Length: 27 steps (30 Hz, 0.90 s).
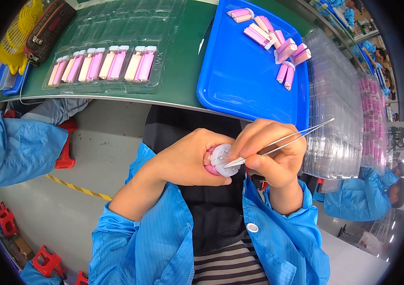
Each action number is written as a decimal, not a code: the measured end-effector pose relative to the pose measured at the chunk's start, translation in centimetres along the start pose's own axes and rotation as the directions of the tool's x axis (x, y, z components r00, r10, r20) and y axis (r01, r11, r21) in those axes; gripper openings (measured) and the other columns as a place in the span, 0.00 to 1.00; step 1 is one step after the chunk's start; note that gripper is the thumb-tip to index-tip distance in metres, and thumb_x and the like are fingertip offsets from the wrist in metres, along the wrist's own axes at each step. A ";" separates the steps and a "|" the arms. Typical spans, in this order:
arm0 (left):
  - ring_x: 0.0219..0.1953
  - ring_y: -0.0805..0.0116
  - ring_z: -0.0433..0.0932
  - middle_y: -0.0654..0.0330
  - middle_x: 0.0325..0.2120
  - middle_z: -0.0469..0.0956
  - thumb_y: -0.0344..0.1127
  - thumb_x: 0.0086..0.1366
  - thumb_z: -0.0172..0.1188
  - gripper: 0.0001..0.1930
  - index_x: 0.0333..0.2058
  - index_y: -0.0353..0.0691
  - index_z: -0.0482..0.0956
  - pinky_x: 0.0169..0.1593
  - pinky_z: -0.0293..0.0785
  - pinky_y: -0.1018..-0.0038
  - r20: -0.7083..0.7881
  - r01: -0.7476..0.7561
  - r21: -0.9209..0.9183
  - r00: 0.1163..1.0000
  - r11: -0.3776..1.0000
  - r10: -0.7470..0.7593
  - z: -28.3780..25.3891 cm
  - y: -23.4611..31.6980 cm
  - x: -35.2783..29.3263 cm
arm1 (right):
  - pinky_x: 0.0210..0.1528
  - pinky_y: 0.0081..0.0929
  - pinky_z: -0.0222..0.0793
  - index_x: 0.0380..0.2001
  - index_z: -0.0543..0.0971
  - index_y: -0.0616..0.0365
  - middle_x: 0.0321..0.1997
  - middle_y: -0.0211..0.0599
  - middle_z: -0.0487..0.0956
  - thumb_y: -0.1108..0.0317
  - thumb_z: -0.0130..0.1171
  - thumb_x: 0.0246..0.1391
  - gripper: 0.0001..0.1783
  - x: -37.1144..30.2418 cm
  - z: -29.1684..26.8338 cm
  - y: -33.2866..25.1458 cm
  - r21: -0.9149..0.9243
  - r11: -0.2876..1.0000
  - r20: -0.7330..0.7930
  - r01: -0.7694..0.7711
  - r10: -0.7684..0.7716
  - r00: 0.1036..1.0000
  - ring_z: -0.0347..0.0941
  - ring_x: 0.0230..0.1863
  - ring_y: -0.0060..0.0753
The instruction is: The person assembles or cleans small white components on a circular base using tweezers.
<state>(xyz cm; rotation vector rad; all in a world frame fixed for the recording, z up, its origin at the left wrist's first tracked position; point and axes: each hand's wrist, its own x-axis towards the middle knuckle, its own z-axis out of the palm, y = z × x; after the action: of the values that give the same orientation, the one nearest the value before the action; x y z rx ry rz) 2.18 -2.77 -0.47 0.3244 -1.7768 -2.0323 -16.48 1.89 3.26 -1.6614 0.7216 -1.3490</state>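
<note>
My left hand (185, 159) is closed around a pink and cream tube-shaped piece, its white round end cap (225, 164) turned toward my right hand. Between the thumb and fingers of my right hand (278, 147) I pinch metal tweezers (301, 135). Their tips touch or hover right at the cap; I cannot tell which. Both hands are over my lap, just off the table's front edge. Most of the held piece's body is hidden by my left hand. Similar pink and cream pieces (285, 51) lie loose in the blue tray (240, 80) beyond my hands.
Left of the blue tray, a clear plastic blister tray (130, 33) holds a front row of pieces (114, 61). Stacked clear trays (332, 109) rise at the right, beside filled ones (372, 118). A dark pouch (49, 31) lies far left. A co-worker's blue sleeve (21, 147) shows at left.
</note>
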 end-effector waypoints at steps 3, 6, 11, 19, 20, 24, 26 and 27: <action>0.33 0.75 0.79 0.59 0.29 0.81 0.26 0.45 0.71 0.17 0.36 0.34 0.79 0.38 0.75 0.75 0.001 0.013 -0.005 1.000 1.000 -0.013 0.0 0.1 0.0 | 0.29 0.29 0.77 0.28 0.78 0.67 0.29 0.52 0.80 0.72 0.65 0.51 0.09 -0.1 0.0 0.0 0.005 1.000 0.003 -0.012 0.012 1.000 0.79 0.27 0.38; 0.33 0.75 0.79 0.59 0.29 0.81 0.26 0.45 0.71 0.17 0.36 0.34 0.79 0.38 0.75 0.75 -0.003 0.021 0.024 1.000 1.000 -0.021 0.0 0.3 0.1 | 0.29 0.29 0.76 0.28 0.78 0.67 0.29 0.51 0.80 0.73 0.65 0.50 0.08 0.0 -0.1 -0.1 -0.022 1.000 -0.005 -0.013 0.013 1.000 0.79 0.27 0.38; 0.31 0.77 0.79 0.61 0.28 0.81 0.28 0.45 0.74 0.16 0.34 0.36 0.79 0.36 0.74 0.78 -0.035 0.025 0.059 0.999 0.998 -0.023 -0.1 0.1 0.1 | 0.29 0.22 0.72 0.29 0.81 0.65 0.28 0.44 0.80 0.78 0.67 0.43 0.07 0.3 -0.1 -0.3 -0.133 0.989 0.042 0.057 -0.052 0.998 0.79 0.28 0.34; 0.32 0.68 0.81 0.56 0.28 0.82 0.26 0.43 0.71 0.18 0.37 0.35 0.79 0.38 0.76 0.73 -0.071 0.041 0.099 0.997 0.994 -0.034 0.2 -0.5 0.0 | 0.28 0.27 0.74 0.25 0.80 0.67 0.26 0.47 0.80 0.73 0.68 0.43 0.08 0.7 -0.2 -1.3 -0.310 0.947 0.161 0.081 -0.032 0.986 0.79 0.26 0.39; 0.32 0.68 0.81 0.56 0.28 0.82 0.26 0.43 0.71 0.18 0.37 0.35 0.79 0.38 0.76 0.73 -0.072 0.040 0.099 0.997 0.994 -0.033 0.2 -0.5 -0.1 | 0.28 0.27 0.74 0.25 0.81 0.67 0.26 0.47 0.81 0.72 0.68 0.43 0.08 0.7 -0.1 -1.3 -0.320 0.945 0.148 0.063 -0.016 0.989 0.79 0.26 0.39; 0.32 0.69 0.81 0.56 0.28 0.81 0.26 0.43 0.71 0.17 0.35 0.35 0.79 0.37 0.76 0.73 -0.088 0.054 0.101 0.995 0.993 -0.045 0.3 -0.1 0.1 | 0.30 0.27 0.75 0.27 0.80 0.67 0.28 0.50 0.80 0.71 0.67 0.47 0.09 -0.1 -0.3 -0.3 -0.172 0.985 0.070 0.006 0.006 0.997 0.79 0.28 0.40; 0.31 0.68 0.81 0.56 0.28 0.81 0.26 0.43 0.70 0.17 0.35 0.35 0.79 0.37 0.76 0.73 -0.100 0.043 0.086 0.994 0.995 -0.034 0.4 0.1 0.1 | 0.32 0.28 0.76 0.29 0.79 0.67 0.31 0.54 0.80 0.72 0.65 0.51 0.08 -0.4 0.0 0.2 0.043 0.999 -0.084 -0.032 0.035 0.996 0.79 0.29 0.41; 0.31 0.68 0.81 0.56 0.28 0.81 0.26 0.43 0.71 0.17 0.35 0.35 0.79 0.37 0.76 0.72 -0.088 0.044 0.087 0.995 0.995 -0.037 0.3 0.0 0.1 | 0.32 0.29 0.77 0.30 0.78 0.68 0.32 0.56 0.79 0.72 0.63 0.53 0.08 -0.3 0.1 0.5 0.034 0.999 -0.057 0.009 -0.007 0.998 0.79 0.29 0.41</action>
<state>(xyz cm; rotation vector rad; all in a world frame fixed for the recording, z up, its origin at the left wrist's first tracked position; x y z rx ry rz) 1.99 -2.51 -0.40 0.4717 -1.8244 -1.9395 -16.44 1.96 2.71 -1.6068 0.7213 -1.4116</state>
